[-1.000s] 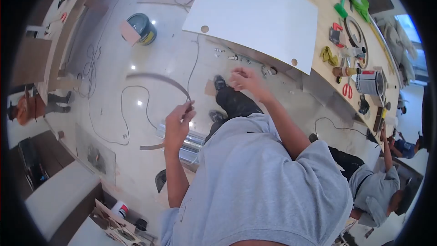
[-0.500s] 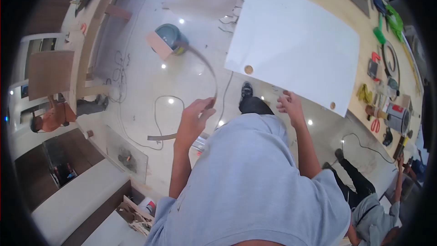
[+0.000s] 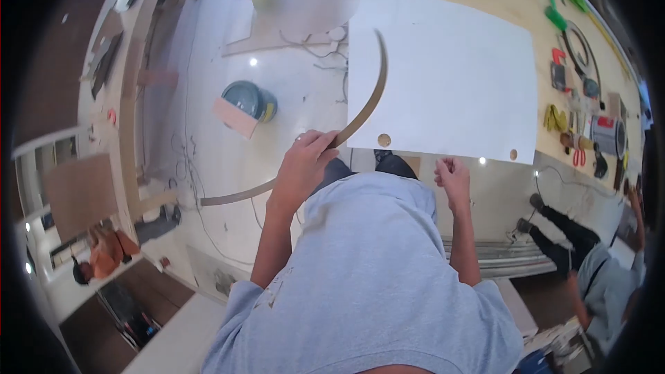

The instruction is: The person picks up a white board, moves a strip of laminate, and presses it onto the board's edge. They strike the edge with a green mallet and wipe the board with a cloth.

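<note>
My left hand (image 3: 303, 170) is closed round a long, thin, brown edge-banding strip (image 3: 370, 107). One end of it curves up over the white board (image 3: 450, 76); the other sticks out to the left behind my wrist. The board lies on the workbench and has two round holes near its front edge. Just in front of that edge is my right hand (image 3: 454, 179), its fingers curled together in a pinch. Whatever may be between those fingertips is too small to make out.
A dark bucket (image 3: 251, 102) with a pinkish board piece stands on the floor to the left. Along the right of the bench (image 3: 554, 125) lie red-handled scissors (image 3: 579, 157), a metal can (image 3: 609, 135) and several tools. Co-workers are at both sides; cables cross the floor.
My left hand has raised the strip and swung its far end right, from near the bucket to over the board. The view has turned; my right hand remains by the board's front edge.
</note>
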`<move>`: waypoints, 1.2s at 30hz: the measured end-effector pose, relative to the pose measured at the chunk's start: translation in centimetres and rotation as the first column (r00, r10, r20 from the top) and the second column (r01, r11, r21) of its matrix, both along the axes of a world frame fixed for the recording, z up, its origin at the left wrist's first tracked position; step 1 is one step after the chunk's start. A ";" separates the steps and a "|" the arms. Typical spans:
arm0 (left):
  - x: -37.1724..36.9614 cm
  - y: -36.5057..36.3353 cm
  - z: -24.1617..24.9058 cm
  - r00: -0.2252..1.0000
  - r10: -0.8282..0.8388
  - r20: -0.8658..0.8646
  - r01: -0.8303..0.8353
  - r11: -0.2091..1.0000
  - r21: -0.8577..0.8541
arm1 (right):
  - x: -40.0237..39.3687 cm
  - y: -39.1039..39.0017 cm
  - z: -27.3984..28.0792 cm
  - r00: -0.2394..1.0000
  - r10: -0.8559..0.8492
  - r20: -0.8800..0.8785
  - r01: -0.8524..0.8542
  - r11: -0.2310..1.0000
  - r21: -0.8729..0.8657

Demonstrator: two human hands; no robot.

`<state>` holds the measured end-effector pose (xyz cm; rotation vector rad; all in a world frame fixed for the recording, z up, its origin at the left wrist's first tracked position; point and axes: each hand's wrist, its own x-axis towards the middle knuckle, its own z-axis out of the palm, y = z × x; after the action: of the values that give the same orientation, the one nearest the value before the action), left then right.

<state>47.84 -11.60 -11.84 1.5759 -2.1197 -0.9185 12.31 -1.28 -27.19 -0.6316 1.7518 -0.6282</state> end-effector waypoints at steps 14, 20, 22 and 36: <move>9.4 -4.4 5.7 0.875 -0.413 0.252 0.462 0.868 -0.181 | 17.2 -6.5 13.5 0.785 -0.016 0.619 0.454 0.695 -0.558; 13.0 -4.1 6.4 0.838 -0.477 0.266 0.535 0.816 -0.221 | 22.1 -3.9 13.5 0.685 -0.093 0.723 0.621 0.594 -0.512; 13.7 -4.0 6.5 0.821 -0.506 0.263 0.561 0.801 -0.208 | 23.1 -2.9 13.8 0.691 -0.120 0.713 0.637 0.568 -0.522; 13.6 -1.3 -2.0 0.595 -0.786 0.169 0.795 0.607 0.022 | 21.2 8.1 14.0 0.834 -0.415 0.364 0.551 0.577 -0.603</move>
<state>61.46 -12.93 -13.87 0.5991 -3.0043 -0.9615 33.52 6.87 -13.14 -0.5455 1.4736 -1.7449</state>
